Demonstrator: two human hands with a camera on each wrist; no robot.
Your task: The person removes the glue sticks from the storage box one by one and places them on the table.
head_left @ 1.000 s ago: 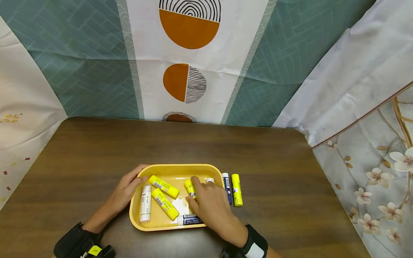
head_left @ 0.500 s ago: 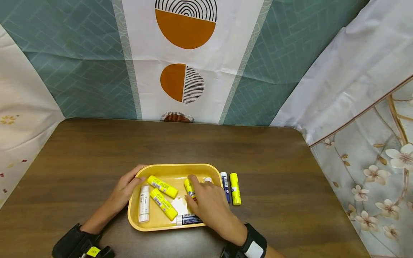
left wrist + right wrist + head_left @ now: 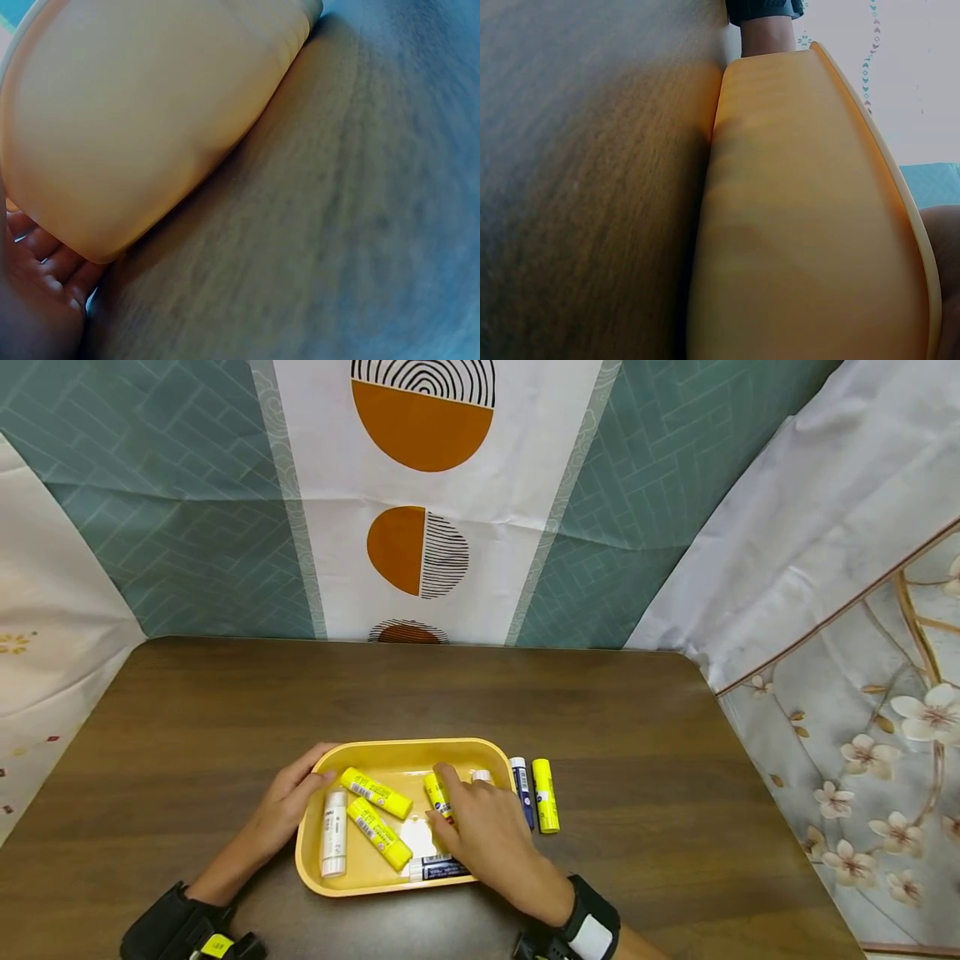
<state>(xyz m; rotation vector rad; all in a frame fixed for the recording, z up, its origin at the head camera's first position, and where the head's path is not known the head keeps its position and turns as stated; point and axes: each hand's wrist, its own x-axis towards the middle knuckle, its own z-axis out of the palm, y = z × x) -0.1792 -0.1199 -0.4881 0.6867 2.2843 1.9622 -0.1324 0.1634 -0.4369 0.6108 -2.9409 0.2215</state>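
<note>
My left hand (image 3: 288, 797) grips the left end of a yellow tray (image 3: 390, 888), thumb over the rim. In the left wrist view, its fingers (image 3: 64, 266) curl at the tray's lower edge. My right hand (image 3: 491, 835) reaches over the tray's right part, index finger stretched out. A yellow glue stick (image 3: 437, 793) lies by its index finger and thumb, partly covered. Whether the hand pinches it is hidden. Also in the tray are a white glue stick (image 3: 334, 832), two yellow glue sticks (image 3: 377, 792), a blue glue stick (image 3: 438, 868) and a white-capped stick (image 3: 482, 775).
Just right of the tray, a blue glue stick (image 3: 522, 792) with a white cap and a yellow glue stick (image 3: 546, 796) lie side by side on the brown table (image 3: 637, 760). Patterned curtains (image 3: 480, 568) hang along the table's far edge and sides.
The head view has shifted slightly, so the whole scene sits a little further left. Both hands, the tray and the glue sticks keep their places relative to one another.
</note>
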